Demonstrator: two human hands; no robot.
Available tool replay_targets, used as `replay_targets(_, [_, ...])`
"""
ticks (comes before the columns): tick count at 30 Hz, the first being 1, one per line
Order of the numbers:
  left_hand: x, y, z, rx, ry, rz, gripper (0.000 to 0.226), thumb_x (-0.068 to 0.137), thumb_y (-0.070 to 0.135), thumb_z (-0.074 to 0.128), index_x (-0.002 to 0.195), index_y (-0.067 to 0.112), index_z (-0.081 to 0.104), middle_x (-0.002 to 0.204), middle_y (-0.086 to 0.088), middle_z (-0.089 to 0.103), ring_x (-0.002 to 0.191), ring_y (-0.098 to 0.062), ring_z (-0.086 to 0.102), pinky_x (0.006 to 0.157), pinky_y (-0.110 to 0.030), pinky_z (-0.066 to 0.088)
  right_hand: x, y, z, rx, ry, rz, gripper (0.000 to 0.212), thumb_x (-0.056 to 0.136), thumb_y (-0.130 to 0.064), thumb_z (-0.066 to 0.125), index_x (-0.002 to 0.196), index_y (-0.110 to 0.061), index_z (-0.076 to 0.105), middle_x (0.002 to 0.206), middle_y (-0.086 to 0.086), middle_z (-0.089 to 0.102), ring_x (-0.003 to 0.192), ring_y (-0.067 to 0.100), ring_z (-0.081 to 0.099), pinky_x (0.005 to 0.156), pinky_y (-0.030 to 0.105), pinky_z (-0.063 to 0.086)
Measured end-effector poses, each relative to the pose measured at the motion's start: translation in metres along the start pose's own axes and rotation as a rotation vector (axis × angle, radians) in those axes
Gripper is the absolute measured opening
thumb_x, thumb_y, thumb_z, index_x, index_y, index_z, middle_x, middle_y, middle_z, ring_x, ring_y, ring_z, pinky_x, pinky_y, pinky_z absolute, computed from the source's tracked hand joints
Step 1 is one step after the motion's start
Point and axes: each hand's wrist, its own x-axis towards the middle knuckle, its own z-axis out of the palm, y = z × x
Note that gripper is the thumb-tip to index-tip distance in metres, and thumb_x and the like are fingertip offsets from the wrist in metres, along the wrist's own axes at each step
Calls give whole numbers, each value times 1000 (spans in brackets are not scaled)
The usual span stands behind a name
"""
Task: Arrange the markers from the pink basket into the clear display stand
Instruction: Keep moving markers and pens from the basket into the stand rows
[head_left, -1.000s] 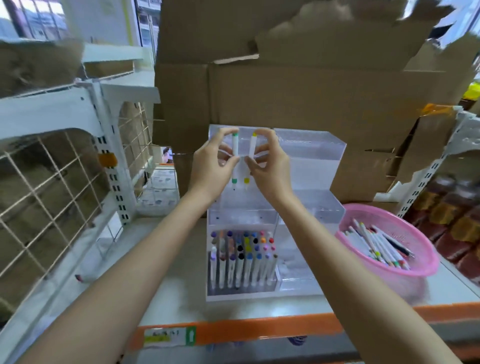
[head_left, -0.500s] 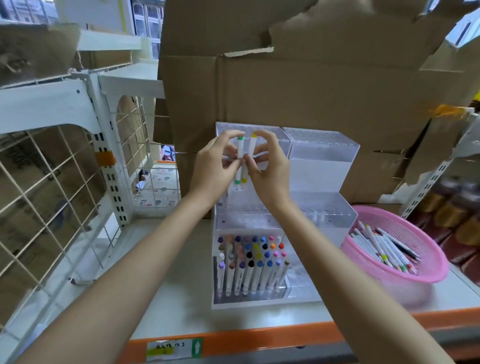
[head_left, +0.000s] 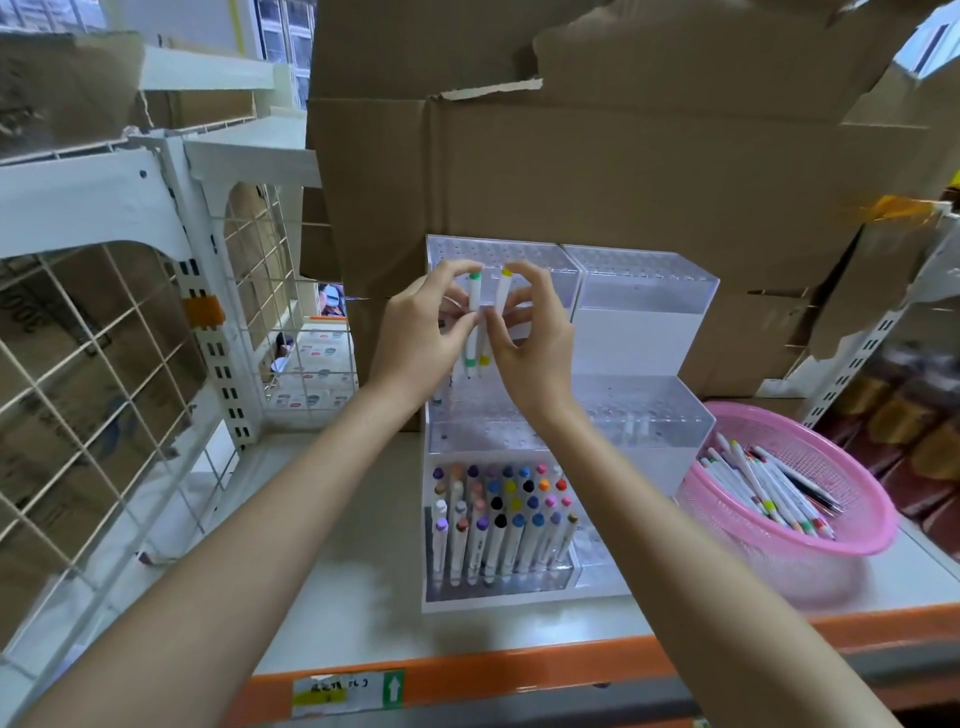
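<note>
The clear tiered display stand (head_left: 644, 312) sits mid-shelf; its lowest left tier holds several upright markers (head_left: 498, 519) with coloured caps. My left hand (head_left: 421, 332) pinches a white marker with green ends (head_left: 474, 301), upright. My right hand (head_left: 530, 343) pinches a white marker with yellow ends (head_left: 502, 291) beside it. Both markers hover over the stand's middle tier, their lower tips just above its holes. The pink basket (head_left: 852, 525) to the right holds several loose markers (head_left: 763, 488).
Large cardboard boxes (head_left: 623, 171) stand right behind the stand. A white wire-grid shelf frame (head_left: 171, 312) rises on the left. The shelf's orange front edge (head_left: 467, 675) runs below. Bottles (head_left: 914, 415) sit at the far right behind the basket.
The two markers have drawn closer together, their lower ends nearly touching. My view has shifted slightly; both hands stay at the same place over the stand.
</note>
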Motion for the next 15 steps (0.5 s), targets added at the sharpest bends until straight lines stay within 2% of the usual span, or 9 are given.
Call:
replay_targets(7, [-7,-2,6,65,-67,52,42,80,6,71,120,14,61,87,1,65,83,-8,58,76,-11,41,-3,4,2,5,26,22,39,90,-6,61,126,-17,50,87,8,58,65,12,59,59,27,53])
replay_targets(12, [-9,-3,7,83,-48,32,34,82,9,71,114,12,61,85,7,57,83,-9,54,75,-14,39,-3,5,2,-34,5,-19,38,91,-9,62,126,-16,50,81,3,56,63,11,58,58,22,50])
replay_targets(15, [-9,-3,9,119,-48,47,23,81,8,70,103,8,64,86,2,60,84,-15,56,75,-23,43,-3,5,1,-23,0,-9,38,90,-8,62,125,-17,51,79,2,55,62,10,57,58,17,47])
